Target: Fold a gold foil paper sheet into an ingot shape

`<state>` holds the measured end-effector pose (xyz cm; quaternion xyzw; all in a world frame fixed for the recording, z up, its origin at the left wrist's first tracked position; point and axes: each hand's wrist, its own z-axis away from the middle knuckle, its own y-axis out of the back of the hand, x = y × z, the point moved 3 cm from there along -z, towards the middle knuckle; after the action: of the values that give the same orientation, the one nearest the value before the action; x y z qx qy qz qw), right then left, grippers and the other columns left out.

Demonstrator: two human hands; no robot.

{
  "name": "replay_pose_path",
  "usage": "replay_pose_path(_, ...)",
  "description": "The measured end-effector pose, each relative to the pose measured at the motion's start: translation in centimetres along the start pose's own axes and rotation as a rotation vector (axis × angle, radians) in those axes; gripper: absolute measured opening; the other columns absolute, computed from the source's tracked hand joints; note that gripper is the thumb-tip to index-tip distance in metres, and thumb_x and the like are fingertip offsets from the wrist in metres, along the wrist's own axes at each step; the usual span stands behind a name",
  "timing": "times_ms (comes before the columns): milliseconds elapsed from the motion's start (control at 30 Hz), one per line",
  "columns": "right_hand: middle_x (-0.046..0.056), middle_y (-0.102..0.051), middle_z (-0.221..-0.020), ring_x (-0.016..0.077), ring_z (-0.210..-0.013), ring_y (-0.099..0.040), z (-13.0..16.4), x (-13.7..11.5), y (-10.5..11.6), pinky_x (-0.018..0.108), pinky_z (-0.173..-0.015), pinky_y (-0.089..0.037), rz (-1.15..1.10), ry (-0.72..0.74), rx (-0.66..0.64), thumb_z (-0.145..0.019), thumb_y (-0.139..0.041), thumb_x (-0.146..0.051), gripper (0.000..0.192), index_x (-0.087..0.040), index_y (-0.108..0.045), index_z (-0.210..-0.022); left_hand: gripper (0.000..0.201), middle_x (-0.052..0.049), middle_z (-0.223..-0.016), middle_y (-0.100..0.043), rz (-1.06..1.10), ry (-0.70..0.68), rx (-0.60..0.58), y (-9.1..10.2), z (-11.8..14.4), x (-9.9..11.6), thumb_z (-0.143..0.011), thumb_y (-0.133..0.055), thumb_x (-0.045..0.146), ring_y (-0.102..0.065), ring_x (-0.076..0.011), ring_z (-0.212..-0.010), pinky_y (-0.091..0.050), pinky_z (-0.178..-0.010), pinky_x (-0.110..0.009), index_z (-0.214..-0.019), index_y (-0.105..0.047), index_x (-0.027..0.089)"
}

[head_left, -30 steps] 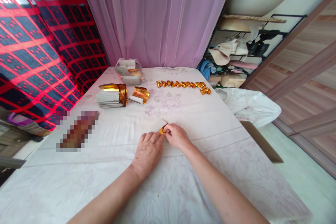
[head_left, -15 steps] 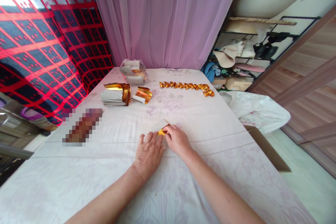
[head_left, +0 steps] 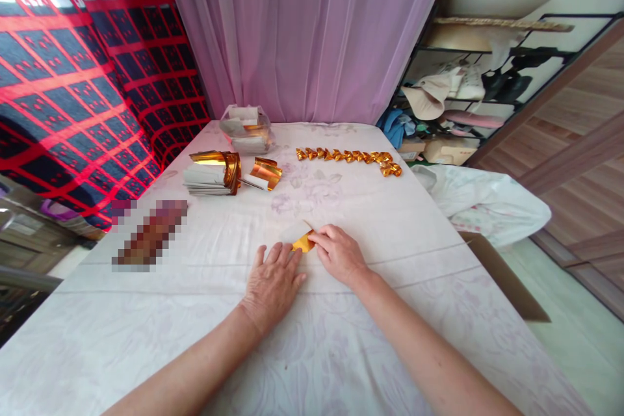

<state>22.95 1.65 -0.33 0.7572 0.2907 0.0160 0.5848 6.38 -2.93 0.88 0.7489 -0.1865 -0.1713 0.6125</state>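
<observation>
Stack of sheets (head_left: pixel 207 179): my landmark on the feed; it lay on the tablecloth (head_left: pixel 229 227), gold foil curling along its right side, and I could make out no shaped piece in it.
Sheet in hand (head_left: pixel 303 244): flat on the cloth, to the right of the stack and nearer the wearer. Gold showed beside a white part, so I judged it partly folded, well short of the compact shapes in the row.
Left hand (head_left: pixel 274 279): palm down, fingers spread and gripping nothing, fingertips resting at the sheet's near-left edge.
Right hand (head_left: pixel 342 257): fingers bent, index tip at the gold's right end; I could not tell whether it pinched or merely pressed.
Row of folded pieces (head_left: pixel 347 156): right of the stack, slightly farther back, hooking toward the wearer at its far end; these looked done.
Loose sheet (head_left: pixel 267 172): just right of the stack, curled, apparently unfolded.
Translucent bag (head_left: pixel 225 127): behind the stack, slightly right, with more sheets inside; I counted those as unfolded too.
</observation>
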Motion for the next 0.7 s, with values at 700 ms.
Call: replay_pose_path(700,0.003,-0.066,-0.094,0.0196,-0.088,-0.057,2.8,-2.2,1.1,0.034,-0.077,-0.041,-0.03,0.136,-0.01,-0.084,-0.066,-0.018,0.01,-0.022,-0.067,-0.092,0.016,-0.004,-0.099,-0.072,0.155,-0.085,0.062,0.3,-3.1,-2.1,-0.088,-0.066,0.032,-0.061,-0.0243,-0.095,-0.037,-0.091,-0.044,-0.098,-0.066,0.018)
